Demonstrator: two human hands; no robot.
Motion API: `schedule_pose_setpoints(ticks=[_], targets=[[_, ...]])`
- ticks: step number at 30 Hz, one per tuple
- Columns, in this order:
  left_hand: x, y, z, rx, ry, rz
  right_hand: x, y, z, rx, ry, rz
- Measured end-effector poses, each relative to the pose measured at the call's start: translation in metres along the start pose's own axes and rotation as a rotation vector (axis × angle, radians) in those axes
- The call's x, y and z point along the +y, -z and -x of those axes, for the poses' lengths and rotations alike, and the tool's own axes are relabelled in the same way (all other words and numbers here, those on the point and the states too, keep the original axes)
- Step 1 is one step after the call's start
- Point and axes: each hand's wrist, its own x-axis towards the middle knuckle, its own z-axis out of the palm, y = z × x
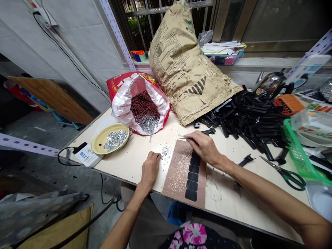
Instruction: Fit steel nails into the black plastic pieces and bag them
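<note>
My left hand [149, 170] rests at the table's front edge with thumb and fingertips pinched together. Whatever they may hold is too small to make out. Just right of those fingertips is a small scatter of tiny metal pieces [166, 151]. My right hand [204, 147] is closed around a thin pale rod [182, 136] that points left. It hovers over or rests on the far end of a brown board [176, 173], hiding part of it. Down the board's right side runs a row of black rounded squares [192, 186]; pale specks cover its left part.
A yellow dish [95, 143] of small metal parts sits left, beside a red-and-white sack [120, 100] of metal pins. Behind, a large paper sack [176, 69] leans over piled black plastic parts [249, 114]. Scissors [290, 176] and a green basket [298, 150] are right.
</note>
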Motion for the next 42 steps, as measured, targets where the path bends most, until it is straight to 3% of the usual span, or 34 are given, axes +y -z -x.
schedule_pose_setpoints(ticks=[5, 8, 11, 29, 42], targets=[[0.039, 0.007, -0.001, -0.078, 0.460, 0.805, -0.038, -0.016, 0.024, -0.119, -0.022, -0.051], [0.062, 0.007, 0.000, -0.141, 0.567, 1.130, -0.048, -0.019, 0.027, -0.105, -0.048, -0.031], [0.074, 0.005, 0.002, -0.158, 0.597, 1.245, -0.048, -0.017, 0.028, -0.078, -0.053, 0.014], [0.085, -0.001, 0.008, -0.081, 0.546, 1.151, -0.053, -0.008, 0.034, -0.078, -0.061, 0.328], [0.074, -0.010, 0.014, -0.053, 0.423, 0.900, -0.059, -0.010, 0.040, -0.097, 0.033, 0.493]])
